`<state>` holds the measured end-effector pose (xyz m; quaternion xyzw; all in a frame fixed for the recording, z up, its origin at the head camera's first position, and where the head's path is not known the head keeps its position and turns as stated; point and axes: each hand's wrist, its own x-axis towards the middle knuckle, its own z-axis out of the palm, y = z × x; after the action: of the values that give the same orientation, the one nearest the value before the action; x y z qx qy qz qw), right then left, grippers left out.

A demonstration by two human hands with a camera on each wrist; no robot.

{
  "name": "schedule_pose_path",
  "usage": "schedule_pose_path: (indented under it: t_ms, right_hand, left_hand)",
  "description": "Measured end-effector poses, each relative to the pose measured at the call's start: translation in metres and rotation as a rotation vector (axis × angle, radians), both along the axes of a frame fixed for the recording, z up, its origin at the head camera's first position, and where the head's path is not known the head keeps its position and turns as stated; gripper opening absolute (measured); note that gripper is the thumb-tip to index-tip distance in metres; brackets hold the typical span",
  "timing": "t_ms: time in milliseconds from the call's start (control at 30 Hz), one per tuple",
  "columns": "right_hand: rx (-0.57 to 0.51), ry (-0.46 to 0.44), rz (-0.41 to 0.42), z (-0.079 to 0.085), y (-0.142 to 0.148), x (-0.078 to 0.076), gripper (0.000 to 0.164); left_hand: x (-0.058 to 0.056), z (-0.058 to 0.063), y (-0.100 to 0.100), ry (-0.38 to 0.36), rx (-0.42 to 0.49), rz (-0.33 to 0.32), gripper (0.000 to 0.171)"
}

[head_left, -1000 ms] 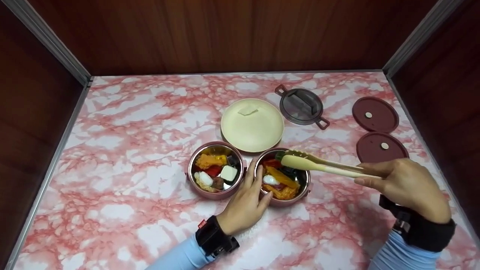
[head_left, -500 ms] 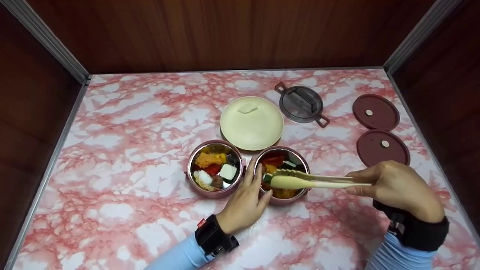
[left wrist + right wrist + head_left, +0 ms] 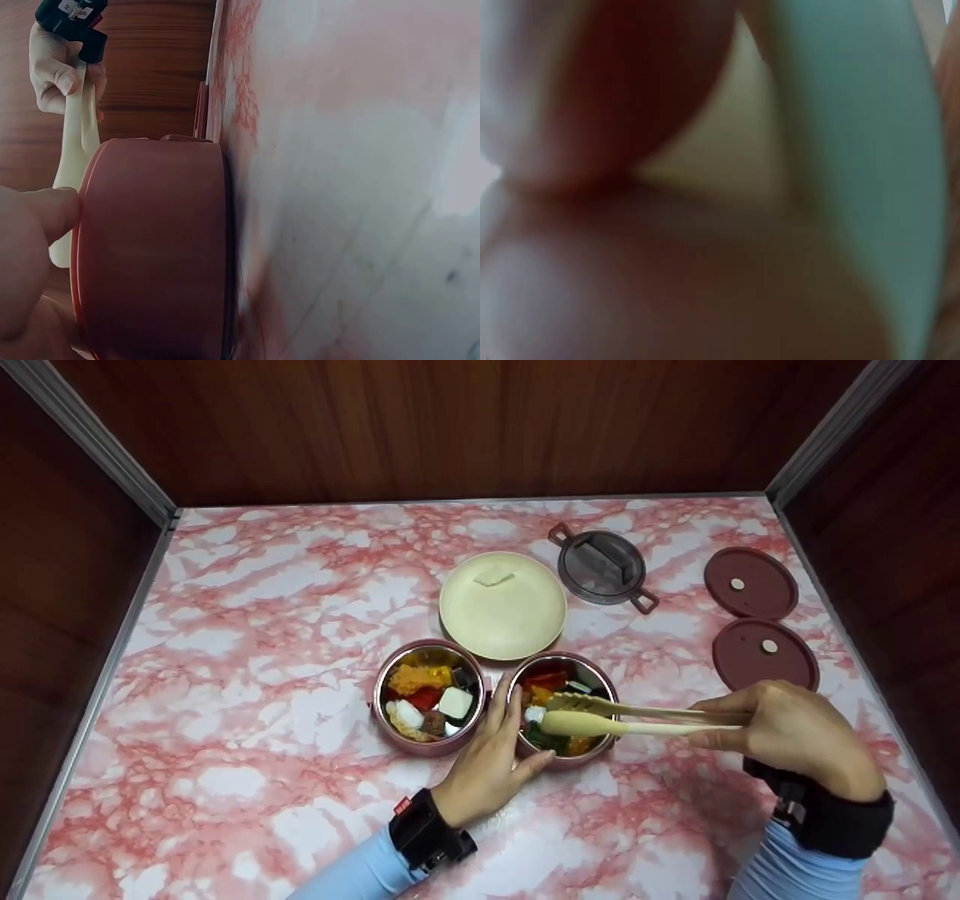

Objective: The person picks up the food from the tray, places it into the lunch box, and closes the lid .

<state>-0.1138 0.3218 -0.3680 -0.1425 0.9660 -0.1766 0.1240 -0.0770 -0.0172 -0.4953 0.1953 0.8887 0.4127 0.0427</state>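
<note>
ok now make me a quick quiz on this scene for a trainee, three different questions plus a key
1. Open question: what does the right hand hold?
2. True or false: the left hand touches the bowl that stands on the right in the head view.
3. Multiple choice: how many flat dark red discs lie toward the right edge of the table? A: one; B: two; C: three.

Key:
1. A pair of tongs, with the tips inside that same bowl.
2. True.
3. B.
</note>
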Motion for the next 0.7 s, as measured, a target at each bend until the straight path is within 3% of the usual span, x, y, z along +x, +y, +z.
schedule_pose_path:
  t_ms: [133, 333, 567, 700]
  right_hand:
    - [-0.039, 0.111, -0.016, 0.000, 0.005, 0.001, 0.040]
    - [-0.088, 0.401, -0.033, -0.006, 0.005, -0.004, 0.042]
    - [-0.132, 0.659, -0.036, -0.017, -0.005, -0.019, 0.043]
    - [-0.150, 0.743, -0.035, -0.028, -0.013, -0.032, 0.043]
  left_hand:
    - [0.000, -0.001, 0.001, -0.020, -0.008, 0.017, 0.101]
    - [0.001, -0.002, 0.002, -0.049, 0.005, 0.057, 0.107]
    - [0.000, 0.000, 0.002, -0.065, -0.013, 0.052, 0.108]
    - [0.000, 0.001, 0.002, -0.062, -0.022, 0.049, 0.108]
